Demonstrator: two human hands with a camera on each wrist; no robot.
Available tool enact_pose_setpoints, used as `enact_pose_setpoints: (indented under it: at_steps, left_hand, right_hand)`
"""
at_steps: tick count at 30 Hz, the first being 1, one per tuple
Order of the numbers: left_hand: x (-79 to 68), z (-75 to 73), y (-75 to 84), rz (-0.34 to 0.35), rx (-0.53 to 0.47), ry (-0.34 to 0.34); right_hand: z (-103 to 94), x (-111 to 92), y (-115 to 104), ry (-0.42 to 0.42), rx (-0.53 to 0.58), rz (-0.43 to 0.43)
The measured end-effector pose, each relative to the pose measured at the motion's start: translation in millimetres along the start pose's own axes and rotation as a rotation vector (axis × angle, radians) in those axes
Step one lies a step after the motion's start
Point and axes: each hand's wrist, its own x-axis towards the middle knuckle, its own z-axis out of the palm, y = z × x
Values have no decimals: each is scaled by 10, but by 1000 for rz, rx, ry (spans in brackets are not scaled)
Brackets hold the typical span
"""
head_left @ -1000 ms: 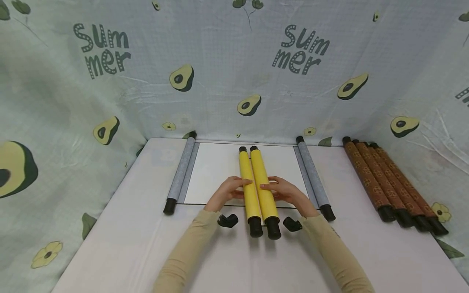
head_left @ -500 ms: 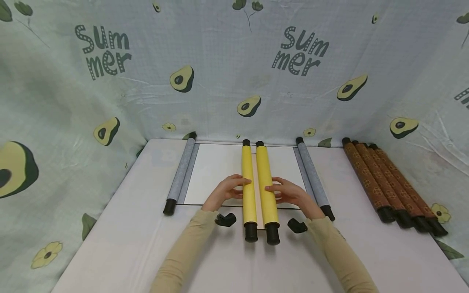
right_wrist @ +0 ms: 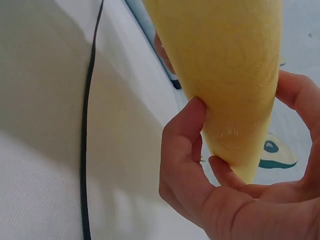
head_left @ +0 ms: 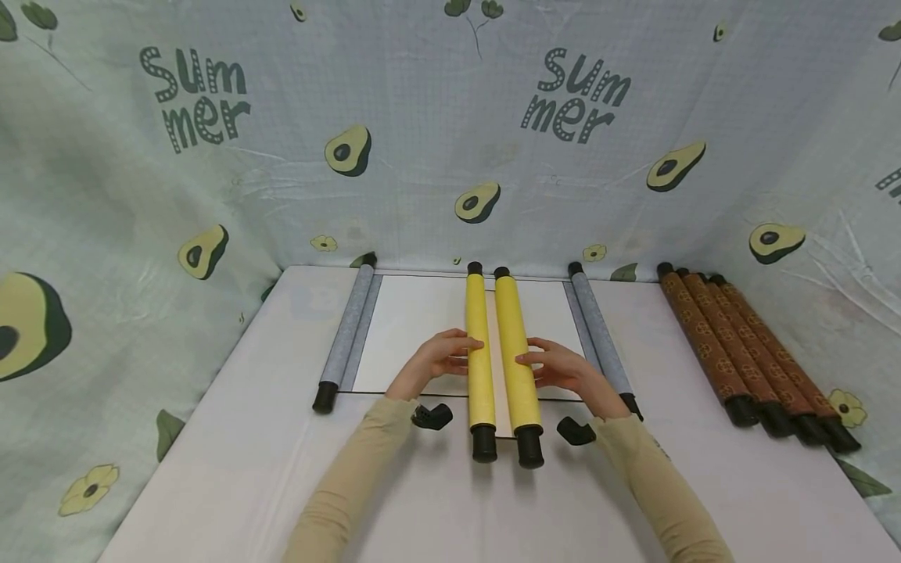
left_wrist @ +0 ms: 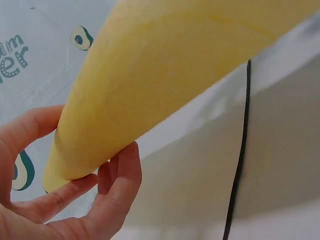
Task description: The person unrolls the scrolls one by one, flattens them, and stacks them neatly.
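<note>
A yellow scroll is held by its two black-capped rolls above the white sheet (head_left: 408, 320). My left hand (head_left: 436, 360) grips the left roll (head_left: 481, 383), thumb on top and fingers underneath. Around the right roll (head_left: 519, 383) curls my right hand (head_left: 563, 367) in the same way. A narrow pale strip (head_left: 500, 375) shows between the rolls. In the left wrist view, the fingers (left_wrist: 127, 175) press the underside of the yellow roll (left_wrist: 135, 85). The right wrist view has my fingers and thumb pinching the other yellow roll (right_wrist: 230, 85).
Grey rolls with black ends lie at the sheet's left side (head_left: 349, 320) and right side (head_left: 601, 332). Several brown patterned rolls (head_left: 711, 352) lie side by side at the table's right. A patterned cloth (head_left: 415, 94) hangs behind the table (head_left: 232, 469).
The two yellow rolls have moved apart, and the pale strip between them has come into view. Both hands have spread slightly outward, and the rolls now stand more nearly parallel.
</note>
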Motion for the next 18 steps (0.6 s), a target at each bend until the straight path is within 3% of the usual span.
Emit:
enact_pose_setpoints:
  at_steps: [7,18]
  left_hand:
    - [7,-20,45,8,-21,3]
    - [0,-74,58,64,68,18]
  right_hand:
    - [-58,8,36,-35,35,-54]
    - [-128,38,93,-43,90,-75]
